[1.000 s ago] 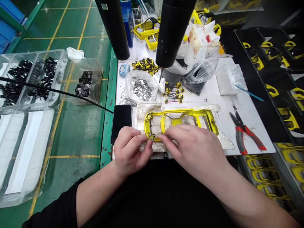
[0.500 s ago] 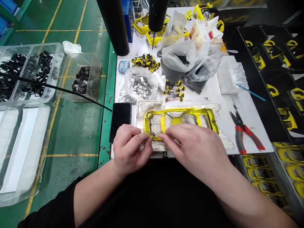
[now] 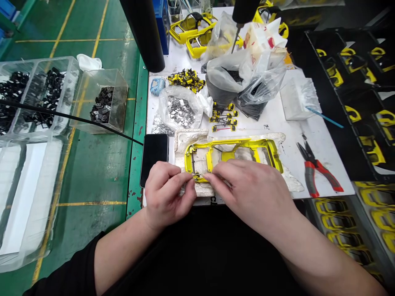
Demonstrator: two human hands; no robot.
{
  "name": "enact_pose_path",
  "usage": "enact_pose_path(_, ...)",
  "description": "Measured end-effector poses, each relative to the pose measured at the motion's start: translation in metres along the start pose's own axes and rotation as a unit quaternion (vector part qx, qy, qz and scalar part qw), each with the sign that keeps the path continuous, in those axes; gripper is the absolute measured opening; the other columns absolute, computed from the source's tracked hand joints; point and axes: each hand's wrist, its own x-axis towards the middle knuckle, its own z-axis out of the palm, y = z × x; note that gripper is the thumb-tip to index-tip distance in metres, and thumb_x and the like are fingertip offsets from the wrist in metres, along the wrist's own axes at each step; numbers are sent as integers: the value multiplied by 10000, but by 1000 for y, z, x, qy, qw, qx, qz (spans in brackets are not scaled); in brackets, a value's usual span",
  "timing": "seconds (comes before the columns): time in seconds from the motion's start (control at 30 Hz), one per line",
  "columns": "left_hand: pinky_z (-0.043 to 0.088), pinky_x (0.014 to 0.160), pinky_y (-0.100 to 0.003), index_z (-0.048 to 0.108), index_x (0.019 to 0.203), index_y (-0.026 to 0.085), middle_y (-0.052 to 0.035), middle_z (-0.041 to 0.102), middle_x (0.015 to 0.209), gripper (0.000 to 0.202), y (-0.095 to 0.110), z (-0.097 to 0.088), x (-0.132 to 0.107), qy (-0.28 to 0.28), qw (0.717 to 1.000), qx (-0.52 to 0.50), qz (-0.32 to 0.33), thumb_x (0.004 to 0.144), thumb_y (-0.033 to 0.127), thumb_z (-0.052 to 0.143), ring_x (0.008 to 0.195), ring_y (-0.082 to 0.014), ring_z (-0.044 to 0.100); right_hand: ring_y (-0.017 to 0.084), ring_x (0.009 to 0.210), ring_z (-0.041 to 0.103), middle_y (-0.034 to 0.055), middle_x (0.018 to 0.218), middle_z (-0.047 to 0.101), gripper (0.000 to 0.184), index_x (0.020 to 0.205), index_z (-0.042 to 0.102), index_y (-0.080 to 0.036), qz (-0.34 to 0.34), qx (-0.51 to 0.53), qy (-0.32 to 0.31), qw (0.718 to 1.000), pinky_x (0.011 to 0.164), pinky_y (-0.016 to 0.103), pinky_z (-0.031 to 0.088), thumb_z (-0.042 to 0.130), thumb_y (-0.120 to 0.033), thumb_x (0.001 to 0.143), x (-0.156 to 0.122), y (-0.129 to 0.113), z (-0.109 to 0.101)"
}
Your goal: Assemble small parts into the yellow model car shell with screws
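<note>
A yellow model car body frame [image 3: 234, 149] lies flat on a white foam cradle [image 3: 188, 142], its open shell showing the foam beneath. My left hand [image 3: 165, 193] and my right hand [image 3: 247, 189] meet at the frame's near left corner, with their fingertips pinching it from both sides. Small dark metal fittings show on the frame's left end. Whatever lies right under my fingertips is hidden by them.
A black phone [image 3: 154, 160] lies left of the cradle, with red-and-black pliers [image 3: 314, 172] to the right. Behind stand bags of silver clips [image 3: 180, 112], small yellow-and-black parts [image 3: 224, 118], and black upright cylinders [image 3: 145, 33]. Clear bins of black parts [image 3: 101, 107] stand left; trays of yellow parts [image 3: 367, 107] lie right.
The whole scene has shifted slightly up and left in the view as my head moved. Both hands stay pinched at the frame's near left corner, and the frame stays on the foam.
</note>
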Motion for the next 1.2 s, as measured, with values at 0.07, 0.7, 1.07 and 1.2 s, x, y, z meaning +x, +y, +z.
enact_pose_path(0.07,516,719,-363,765,1157,214,-41,657,947,255,0,0,0,0,1000,1,2,943,82,814,857,-210,615,232,687,626,2,779,694,360,827,680,-239,-2,-2,3,1000,655,376,247,726,-412,1139,0,0,0)
enact_pose_path(0.7,521,731,-353,772,1138,231,-25,637,936,226,-2,-2,2,-13,1000,5,7,968,85,802,865,-198,616,213,704,610,15,785,687,357,815,669,-226,15,-3,2,1000,664,376,247,751,-394,1120,-2,-3,-3)
enact_pose_path(1.07,543,761,-390,767,1032,204,-54,703,959,107,5,-15,20,-83,994,63,40,988,113,801,858,-218,646,261,797,722,26,888,767,305,933,780,-235,78,19,49,996,703,392,361,688,-427,1151,-29,40,-18)
enact_pose_path(1.2,574,773,-363,792,1005,220,-48,754,965,88,2,-30,47,-137,989,52,6,1062,192,731,870,-209,718,266,831,756,45,980,827,419,971,818,-234,102,28,94,990,716,391,404,580,-497,1194,-43,59,-24)
